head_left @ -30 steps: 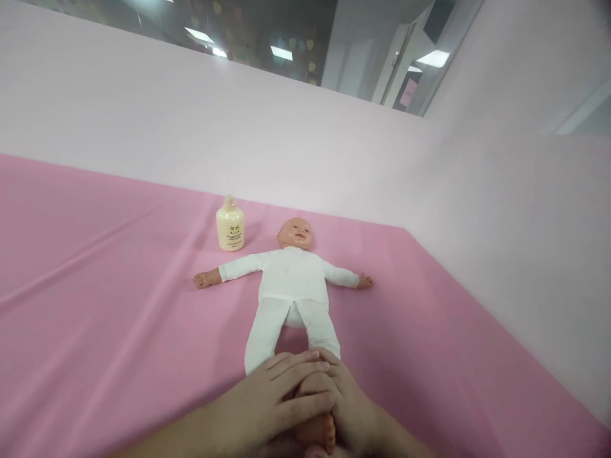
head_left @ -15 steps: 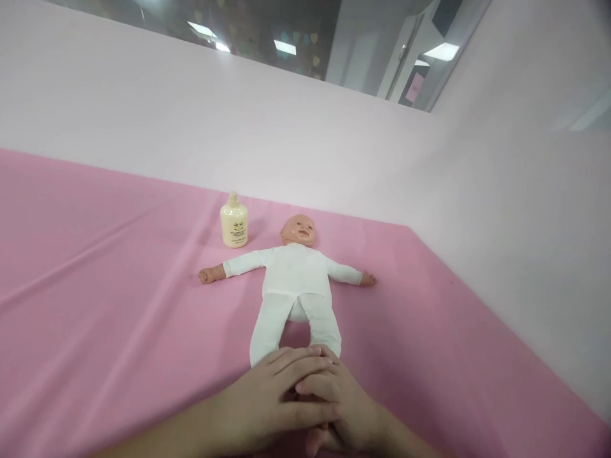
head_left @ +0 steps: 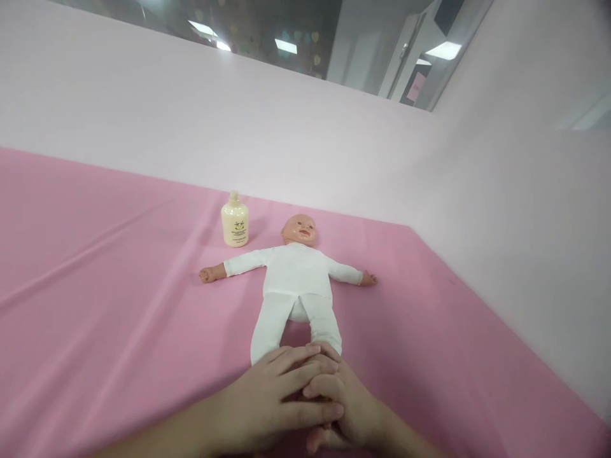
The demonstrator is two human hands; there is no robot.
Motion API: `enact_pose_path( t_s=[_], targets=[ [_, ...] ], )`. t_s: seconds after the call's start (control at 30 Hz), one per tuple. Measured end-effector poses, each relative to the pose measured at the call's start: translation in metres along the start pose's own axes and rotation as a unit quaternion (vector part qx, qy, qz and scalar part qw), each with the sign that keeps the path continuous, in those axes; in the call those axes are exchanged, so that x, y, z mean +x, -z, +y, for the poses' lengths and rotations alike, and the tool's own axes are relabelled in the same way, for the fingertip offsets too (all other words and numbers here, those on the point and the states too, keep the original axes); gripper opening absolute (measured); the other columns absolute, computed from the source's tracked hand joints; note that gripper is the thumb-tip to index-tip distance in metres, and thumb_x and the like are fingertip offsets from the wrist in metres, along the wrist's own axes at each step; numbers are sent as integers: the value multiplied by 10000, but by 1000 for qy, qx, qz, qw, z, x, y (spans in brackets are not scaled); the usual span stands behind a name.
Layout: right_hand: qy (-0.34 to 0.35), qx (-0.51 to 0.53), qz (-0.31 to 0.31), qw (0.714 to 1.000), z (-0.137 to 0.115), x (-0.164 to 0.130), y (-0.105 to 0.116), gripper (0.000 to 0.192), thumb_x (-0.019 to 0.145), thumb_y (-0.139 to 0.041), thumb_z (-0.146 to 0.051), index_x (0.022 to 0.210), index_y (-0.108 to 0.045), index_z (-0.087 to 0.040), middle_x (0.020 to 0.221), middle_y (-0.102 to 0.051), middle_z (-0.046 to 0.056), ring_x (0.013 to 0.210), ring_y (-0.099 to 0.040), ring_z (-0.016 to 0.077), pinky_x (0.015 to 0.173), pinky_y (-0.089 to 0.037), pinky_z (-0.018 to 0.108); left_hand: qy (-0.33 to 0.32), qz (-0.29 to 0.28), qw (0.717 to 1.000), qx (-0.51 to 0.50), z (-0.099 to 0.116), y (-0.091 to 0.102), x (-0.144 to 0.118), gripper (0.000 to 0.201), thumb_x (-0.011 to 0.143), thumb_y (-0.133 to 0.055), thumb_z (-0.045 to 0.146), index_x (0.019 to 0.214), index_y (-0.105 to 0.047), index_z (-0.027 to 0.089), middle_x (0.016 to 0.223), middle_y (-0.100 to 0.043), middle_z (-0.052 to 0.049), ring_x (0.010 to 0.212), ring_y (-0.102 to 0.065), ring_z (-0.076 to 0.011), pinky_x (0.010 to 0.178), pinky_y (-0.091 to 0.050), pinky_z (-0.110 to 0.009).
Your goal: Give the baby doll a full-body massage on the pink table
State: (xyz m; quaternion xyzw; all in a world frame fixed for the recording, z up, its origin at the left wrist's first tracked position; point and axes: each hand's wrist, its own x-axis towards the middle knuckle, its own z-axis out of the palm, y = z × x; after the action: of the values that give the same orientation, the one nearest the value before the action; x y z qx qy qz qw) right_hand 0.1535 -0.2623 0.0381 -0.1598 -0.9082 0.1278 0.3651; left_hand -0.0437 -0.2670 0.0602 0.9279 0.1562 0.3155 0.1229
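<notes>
Clearly, in the head view, the doll (head_left: 296, 270) lies on its back straight ahead of the 2 hands, its head pointing away and its legs running down to them. The left hand (head_left: 267, 397) and the right hand (head_left: 358, 407) are folded together at the bottom, the left fingers laid across the right ones. They are closed over the lower end of the doll's legs; only a small orange-brown bit shows between them, and the rest of the grip is hidden. The doll's 2 arms spread wide, well apart from the hands.

The pale yellow bottle (head_left: 235, 224) stands upright near the doll's head, on the left, beyond the outstretched arm on that side. Both sit on the pink cloth (head_left: 143, 318), whose far edge meets the white wall (head_left: 191, 121) just behind the head and bottle. At right the edge turns at 1 corner and slants down toward the near side. The cloth reaches widest to the left, with a few long creases; the strip at right is narrower. A window (head_left: 267, 22) crosses the top.
</notes>
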Motion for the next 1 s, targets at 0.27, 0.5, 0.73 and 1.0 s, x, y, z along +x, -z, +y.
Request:
enact_pose_path(
  t_s=[0.27, 0.5, 0.73, 1.0],
  targets=[
    [-63, -51, -35, 996, -9, 9, 12, 552, 770, -653, -369, 1258, -417, -263, 1075, -686, 25, 1065, -636, 215, 1144, -312, 437, -33, 24, 998, 47, -3, -4, -5, 434, 914, -610, 211, 1318, -534, 351, 1287, -628, 0, 1343, -421, -213, 1137, -360, -419],
    [-81, -49, 19, 995, -1, 3, 11, 651, 767, -584, -344, 1346, -316, -213, 1130, -639, 87, 1085, -613, 252, 1151, -272, 498, -3, 51, 996, 78, 0, -6, -13, 557, 872, -560, 85, 1353, -492, 358, 1328, -590, -33, 1321, -412, -225, 1159, -298, -493],
    [-87, -58, -6, 994, -3, 5, 13, 587, 783, -544, -278, 1332, -342, -226, 1153, -634, 73, 1170, -562, 244, 1178, -186, 507, -31, 59, 997, 44, 0, 1, -9, 606, 781, -523, 28, 1327, -483, 288, 1282, -589, -69, 1290, -422, -240, 1117, -342, -466],
    [-93, -98, 39, 990, -2, 7, 6, 419, 751, -608, -402, 1111, -465, -242, 835, -640, -23, 784, -616, 182, 1179, -219, 497, -11, 33, 999, 27, -1, -3, -12, 719, 749, -466, -1, 1402, -407, 294, 1301, -592, -43, 1223, -462, -218, 1172, -248, -496]
  ],
)
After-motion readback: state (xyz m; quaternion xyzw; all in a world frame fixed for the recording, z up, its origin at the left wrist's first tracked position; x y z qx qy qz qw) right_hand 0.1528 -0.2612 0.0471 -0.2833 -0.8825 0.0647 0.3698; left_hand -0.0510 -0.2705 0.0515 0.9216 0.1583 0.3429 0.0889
